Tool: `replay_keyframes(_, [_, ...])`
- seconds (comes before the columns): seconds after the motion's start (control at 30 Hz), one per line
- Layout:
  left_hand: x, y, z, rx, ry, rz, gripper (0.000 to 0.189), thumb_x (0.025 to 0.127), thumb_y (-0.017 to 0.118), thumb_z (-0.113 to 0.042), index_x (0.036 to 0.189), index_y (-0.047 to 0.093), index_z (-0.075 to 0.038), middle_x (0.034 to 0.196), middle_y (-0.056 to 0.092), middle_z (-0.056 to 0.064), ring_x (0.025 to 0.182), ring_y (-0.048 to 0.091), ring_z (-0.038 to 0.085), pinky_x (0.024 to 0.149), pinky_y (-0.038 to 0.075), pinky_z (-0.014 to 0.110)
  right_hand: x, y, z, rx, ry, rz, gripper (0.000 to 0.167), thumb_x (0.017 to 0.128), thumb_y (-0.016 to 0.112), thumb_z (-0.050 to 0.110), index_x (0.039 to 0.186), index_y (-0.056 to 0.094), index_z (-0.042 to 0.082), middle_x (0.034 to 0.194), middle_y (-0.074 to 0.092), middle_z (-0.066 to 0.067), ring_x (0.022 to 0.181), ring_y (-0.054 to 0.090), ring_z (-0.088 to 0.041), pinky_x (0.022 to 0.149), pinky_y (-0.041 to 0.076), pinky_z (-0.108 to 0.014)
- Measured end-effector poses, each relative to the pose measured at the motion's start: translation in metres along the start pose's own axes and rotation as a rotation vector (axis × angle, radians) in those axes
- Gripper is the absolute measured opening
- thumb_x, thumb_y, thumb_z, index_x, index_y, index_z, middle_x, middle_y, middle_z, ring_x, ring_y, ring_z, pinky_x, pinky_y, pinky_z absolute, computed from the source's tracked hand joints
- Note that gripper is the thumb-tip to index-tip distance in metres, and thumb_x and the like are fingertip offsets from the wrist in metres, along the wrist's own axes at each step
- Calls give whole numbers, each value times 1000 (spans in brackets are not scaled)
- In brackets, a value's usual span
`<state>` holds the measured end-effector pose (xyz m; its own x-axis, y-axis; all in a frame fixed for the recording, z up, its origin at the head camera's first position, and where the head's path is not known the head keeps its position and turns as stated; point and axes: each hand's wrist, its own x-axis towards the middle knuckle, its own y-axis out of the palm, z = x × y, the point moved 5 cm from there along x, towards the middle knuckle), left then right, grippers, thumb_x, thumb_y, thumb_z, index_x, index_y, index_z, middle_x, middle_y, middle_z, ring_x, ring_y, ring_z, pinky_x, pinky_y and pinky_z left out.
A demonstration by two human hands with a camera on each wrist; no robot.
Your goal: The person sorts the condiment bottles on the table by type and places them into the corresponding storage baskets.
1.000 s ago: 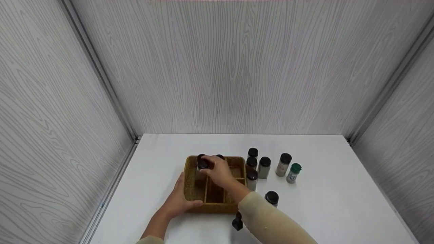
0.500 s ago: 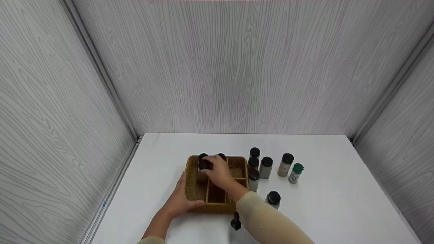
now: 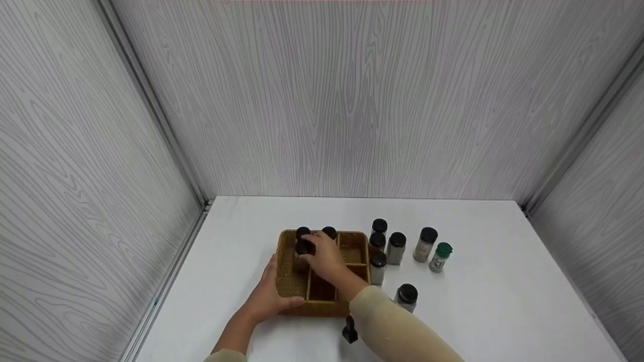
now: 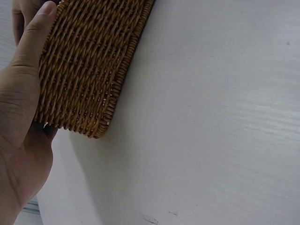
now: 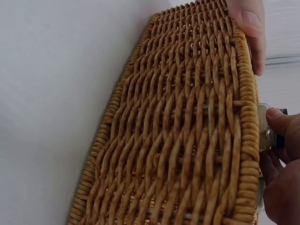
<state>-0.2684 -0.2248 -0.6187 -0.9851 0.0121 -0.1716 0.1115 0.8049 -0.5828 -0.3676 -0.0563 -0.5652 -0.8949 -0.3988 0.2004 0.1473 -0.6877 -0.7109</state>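
Note:
A brown wicker basket (image 3: 322,308) with dividers stands on the white table. My left hand (image 3: 265,297) grips its near left corner, thumb along the front wall and fingers along the left side. In the left wrist view, that thumb lies at the rim of the basket (image 4: 84,65). My right hand (image 3: 327,257) pinches a spice jar by its black lid (image 3: 303,247), upright in the left compartment. Part of this jar's clear body (image 5: 265,133) shows above the rim in the right wrist view. Directly behind it is another black-lidded jar (image 3: 303,232); its lower part is hidden.
A further black lid (image 3: 329,232) shows in the basket's back middle. Several spice jars (image 3: 396,249) stand close to the basket's right side. Farther right are a black-lidded jar (image 3: 425,244) and a green-capped one (image 3: 440,257). A dark faceted object (image 3: 349,333) lies near my right sleeve.
The held jar's lid has shifted very slightly downward and toward me in the left compartment. Both hands keep their hold; the head view has drifted a little.

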Motion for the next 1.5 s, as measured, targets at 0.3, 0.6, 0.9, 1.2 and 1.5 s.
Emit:
replay_keyframes(0.3, [1,0,-1,-8,-4,1,156,70,96,-67,176,-8,-18,185,1,16,168,21,46,131,32,65,0,-1,-4,62,-1,-25,49,96,86,16,141,67,9,145,67,-13,137,66,-32,115,56,-47])
replay_keyframes(0.6, [0,0,-1,1,13,-6,154,71,96,-65,176,-8,-20,185,2,17,168,23,46,131,32,65,2,-1,-4,37,-15,-23,47,93,88,15,137,72,10,143,69,-12,136,67,-32,113,57,-47])
replay_keyframes(0.9, [-1,-1,-1,-11,13,-13,154,72,97,-64,176,-5,-16,185,1,16,168,21,46,131,32,66,2,-1,0,46,24,4,47,94,87,18,139,72,16,148,66,-11,140,64,-33,114,56,-49])
replay_keyframes(1.2, [0,0,-1,-26,23,-12,153,72,97,-64,176,-8,-23,185,3,14,168,24,44,130,33,65,1,0,2,22,37,-3,50,94,87,19,142,72,17,148,65,-11,138,65,-33,111,58,-49])
replay_keyframes(1.5, [0,0,0,-3,13,-13,153,72,96,-64,176,-8,-22,185,1,15,169,21,44,132,31,65,1,1,1,29,15,-17,48,94,88,19,139,72,16,147,65,-11,139,65,-33,113,57,-50])
